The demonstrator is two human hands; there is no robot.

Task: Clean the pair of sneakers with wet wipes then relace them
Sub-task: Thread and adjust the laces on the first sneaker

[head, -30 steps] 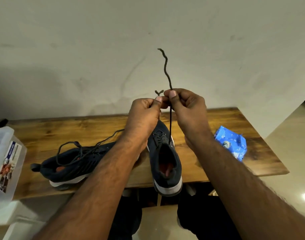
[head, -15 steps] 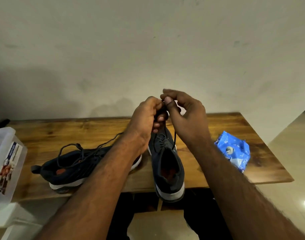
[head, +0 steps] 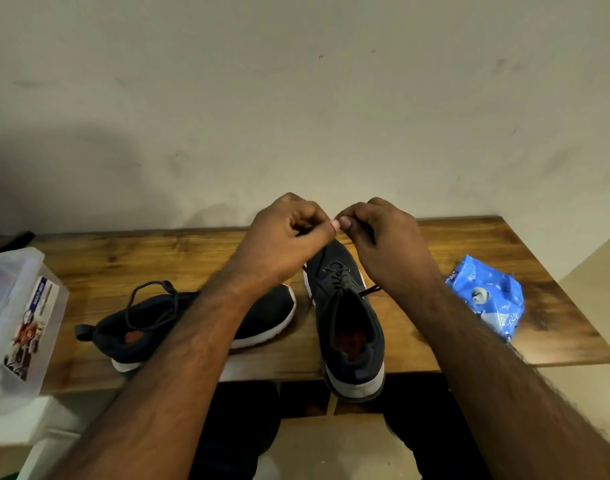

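Note:
Two dark sneakers with white soles lie on a wooden table [head: 123,258]. The right sneaker [head: 348,320] points away from me, its heel over the front edge, partly laced. Above its toe my left hand [head: 286,240] and my right hand [head: 383,244] meet, thumbs touching, each pinching the dark shoelace [head: 371,291]. A short stretch of lace shows beside the eyelets; the rest is hidden in my fingers. The left sneaker [head: 262,317] lies on its side under my left forearm, its lace loose.
A blue pack of wet wipes [head: 487,299] sits on the table's right part. A clear plastic box [head: 16,317] with a printed label stands at the left edge. A pale wall rises right behind the table. My legs show below the front edge.
The long lace end that stood up above my hands a second ago has been drawn down and out of sight. Both hands have sunk lower, close over the sneaker's toe.

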